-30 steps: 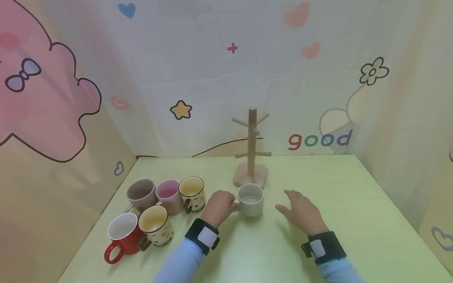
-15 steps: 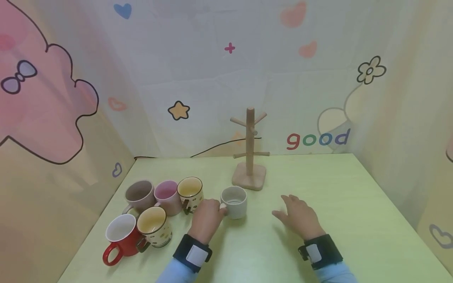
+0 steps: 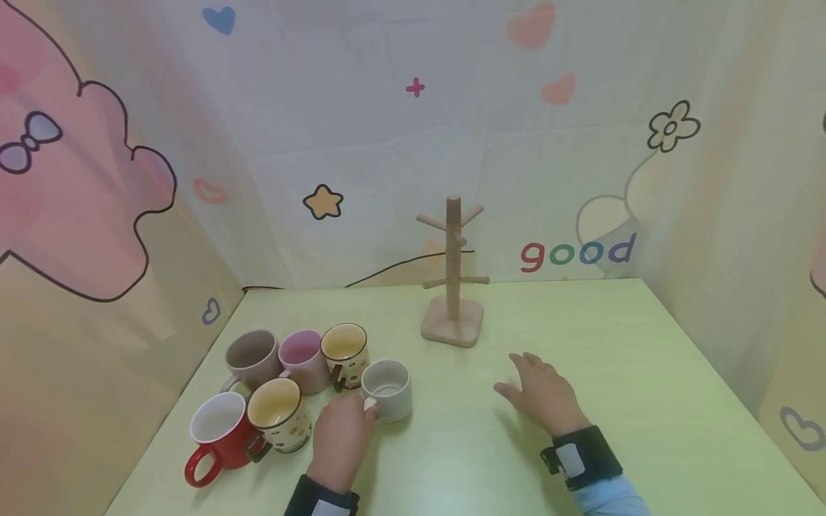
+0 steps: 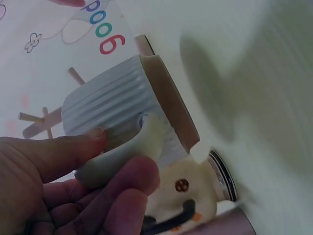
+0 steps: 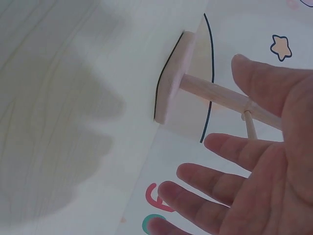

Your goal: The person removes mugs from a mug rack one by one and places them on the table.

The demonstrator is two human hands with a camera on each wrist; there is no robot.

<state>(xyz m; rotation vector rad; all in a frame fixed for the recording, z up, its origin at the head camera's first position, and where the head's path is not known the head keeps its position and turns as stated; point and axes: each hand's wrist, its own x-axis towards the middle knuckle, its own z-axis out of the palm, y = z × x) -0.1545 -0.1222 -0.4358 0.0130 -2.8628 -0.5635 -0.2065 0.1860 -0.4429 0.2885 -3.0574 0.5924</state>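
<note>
My left hand [image 3: 342, 437] grips the handle of a white mug [image 3: 388, 393]. In the left wrist view the thumb and fingers pinch the curved handle [image 4: 122, 152], and the mug's ribbed side [image 4: 110, 100] shows, with its shadow apart from it on the table. The mug is just right of a yellow patterned mug [image 3: 345, 351]. Over the right half of the table my right hand [image 3: 540, 393] hovers, fingers spread and holding nothing. Nearest to it is a wooden mug tree [image 3: 454, 265] with bare pegs, also behind the fingers in the right wrist view.
On the left of the table [image 3: 600, 330] stand a grey-brown mug [image 3: 253, 358], a pink mug [image 3: 305, 362], a red mug [image 3: 222, 430] with a white inside, and a second yellow patterned mug [image 3: 280, 414]. A printed cloth [image 3: 361, 143] hangs behind.
My left hand has carried the white mug left and toward me, from in front of the mug tree to beside the yellow mug. My right hand has barely moved.
</note>
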